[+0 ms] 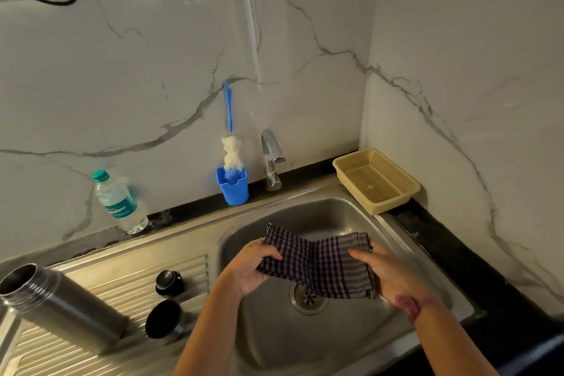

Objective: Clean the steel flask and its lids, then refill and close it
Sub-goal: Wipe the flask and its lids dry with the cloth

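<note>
The steel flask point(58, 305) stands open on the ribbed drainboard at the left, its mouth uncovered. Two dark lids sit beside it: a stopper-like lid point(168, 282) and a cup lid point(164, 319) with its hollow side facing me. Over the sink basin point(360, 214) both hands hold a checked cloth point(317, 262) stretched between them. My left hand point(250, 265) grips its left edge and my right hand point(387, 272) grips its right edge.
A plastic water bottle point(117, 201) with a green cap stands by the wall. A blue holder point(233, 189) with a bottle brush point(230, 146) sits left of the tap point(271, 159). A cream basket point(377, 180) rests in the back right corner.
</note>
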A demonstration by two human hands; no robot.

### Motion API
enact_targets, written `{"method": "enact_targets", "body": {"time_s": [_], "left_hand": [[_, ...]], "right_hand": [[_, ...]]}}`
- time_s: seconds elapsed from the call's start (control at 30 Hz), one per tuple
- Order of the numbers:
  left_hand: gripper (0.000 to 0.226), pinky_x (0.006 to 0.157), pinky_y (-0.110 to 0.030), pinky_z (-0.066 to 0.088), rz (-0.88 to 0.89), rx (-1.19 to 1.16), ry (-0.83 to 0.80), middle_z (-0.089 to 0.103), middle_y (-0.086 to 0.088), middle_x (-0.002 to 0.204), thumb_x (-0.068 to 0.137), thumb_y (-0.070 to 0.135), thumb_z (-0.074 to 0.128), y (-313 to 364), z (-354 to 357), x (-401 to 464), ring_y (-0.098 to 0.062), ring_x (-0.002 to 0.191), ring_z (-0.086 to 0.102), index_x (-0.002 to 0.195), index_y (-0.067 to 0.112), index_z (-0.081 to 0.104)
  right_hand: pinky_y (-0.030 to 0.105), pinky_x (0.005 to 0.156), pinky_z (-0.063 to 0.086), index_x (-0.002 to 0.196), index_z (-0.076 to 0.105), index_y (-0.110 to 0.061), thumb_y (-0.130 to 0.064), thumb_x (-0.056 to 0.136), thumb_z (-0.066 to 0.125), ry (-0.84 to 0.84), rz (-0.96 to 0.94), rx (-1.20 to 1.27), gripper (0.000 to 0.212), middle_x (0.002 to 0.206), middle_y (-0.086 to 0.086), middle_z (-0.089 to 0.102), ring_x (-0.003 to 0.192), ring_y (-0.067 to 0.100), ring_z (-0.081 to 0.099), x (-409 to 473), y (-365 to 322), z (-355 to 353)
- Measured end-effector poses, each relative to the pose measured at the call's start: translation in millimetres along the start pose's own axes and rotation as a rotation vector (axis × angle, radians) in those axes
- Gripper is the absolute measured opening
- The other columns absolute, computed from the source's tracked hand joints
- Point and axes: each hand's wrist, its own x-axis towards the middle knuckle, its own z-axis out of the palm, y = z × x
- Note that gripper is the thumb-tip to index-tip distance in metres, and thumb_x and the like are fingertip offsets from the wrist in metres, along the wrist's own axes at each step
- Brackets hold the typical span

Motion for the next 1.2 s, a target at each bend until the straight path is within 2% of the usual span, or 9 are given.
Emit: {"method": "enact_targets", "body": {"time_s": [0.17,0.27,0.37,0.47,0.53,0.7,0.83,0.97,1.2], "left_hand": [[0.062,0.096,-0.043,0.052,0.134,0.2,-0.048,0.054,-0.012,0.135,0.083,-0.011,0.061,28.1,28.6,30.8,-0.028,0.122,0.054,0.138,0.012,0.046],[0.078,0.093,-0.045,0.052,0.234,0.284,-0.027,0.047,-0.006,0.135,0.081,-0.013,0.062,47.3,57.9,51.3,-0.026,0.121,0.05,0.143,0.029,0.037],[0.059,0.081,-0.031,0.055,0.385,0.58,-0.02,0.05,-0.002,0.128,0.087,-0.007,0.061,66.1,89.9,69.6,-0.016,0.111,0.054,0.128,0.033,0.047],[0.035,0.081,-0.018,0.046,0.542,1.035,0.02,0.053,0.003,0.127,0.093,0.001,0.057,84.3,117.3,91.0,-0.016,0.116,0.053,0.117,0.026,0.063],[0.032,0.086,-0.017,0.045,0.575,1.163,0.033,0.057,-0.003,0.129,0.095,0.002,0.055,95.1,135.6,104.8,-0.018,0.117,0.056,0.118,0.02,0.068],[0.033,0.1,-0.026,0.045,0.644,1.24,0.081,0.057,-0.008,0.133,0.093,-0.001,0.056,110.2,169.1,138.0,-0.023,0.121,0.056,0.121,0.011,0.068],[0.04,0.107,-0.03,0.044,0.677,1.293,0.065,0.055,-0.008,0.137,0.093,-0.009,0.048,114.3,186.1,167.9,-0.025,0.126,0.052,0.126,0.007,0.065],[0.045,0.106,-0.022,0.036,0.676,1.395,0.058,0.052,-0.009,0.142,0.094,-0.01,0.041,116.1,199.6,198.9,-0.026,0.129,0.05,0.131,0.007,0.061],[0.05,0.111,-0.038,0.038,0.646,1.623,0.005,0.043,-0.012,0.15,0.097,-0.005,0.043,118.5,213.9,239.8,-0.031,0.134,0.045,0.144,0.01,0.048]], "right_hand": [[0.04,0.077,0.059,0.127,0.052,-0.016,-0.008,0.091,0.06,0.039,-0.104,-0.242,0.037,0.108,0.005,0.068,0.096,0.02,0.068,6.4,-17.0,-37.2],[0.041,0.07,0.06,0.136,0.042,-0.024,-0.008,0.088,0.065,0.058,-0.209,-0.255,0.056,0.115,0.003,0.062,0.1,0.021,0.065,16.4,-28.8,-59.7],[0.042,0.067,0.06,0.134,0.04,-0.035,-0.007,0.087,0.066,0.096,-0.293,-0.217,0.06,0.117,0.001,0.06,0.103,0.022,0.064,25.9,-41.7,-75.6],[0.048,0.071,0.06,0.114,0.06,-0.022,-0.008,0.088,0.066,0.142,-0.335,-0.246,0.03,0.113,0.007,0.065,0.097,0.024,0.068,37.7,-51.1,-86.4],[0.047,0.073,0.06,0.108,0.066,-0.015,-0.006,0.088,0.066,0.172,-0.35,-0.226,0.022,0.11,0.012,0.067,0.091,0.023,0.07,43.8,-56.4,-91.2],[0.023,0.063,0.058,0.113,0.059,-0.008,-0.004,0.089,0.064,0.204,-0.401,-0.221,0.025,0.102,0.001,0.064,0.086,0.012,0.067,57.4,-69.7,-98.0],[0.043,0.083,0.058,0.124,0.055,-0.011,-0.011,0.088,0.067,0.216,-0.402,-0.339,0.038,0.114,0.001,0.059,0.105,0.019,0.062,78.2,-77.3,-106.2],[0.03,0.069,0.06,0.124,0.053,-0.01,-0.01,0.086,0.069,0.21,-0.389,-0.315,0.042,0.116,0.004,0.056,0.1,0.016,0.061,92.0,-85.0,-114.6],[0.036,0.072,0.061,0.113,0.062,-0.007,-0.011,0.082,0.072,0.242,-0.375,-0.307,0.033,0.119,0.008,0.058,0.1,0.023,0.064,120.1,-102.1,-129.9]]}}
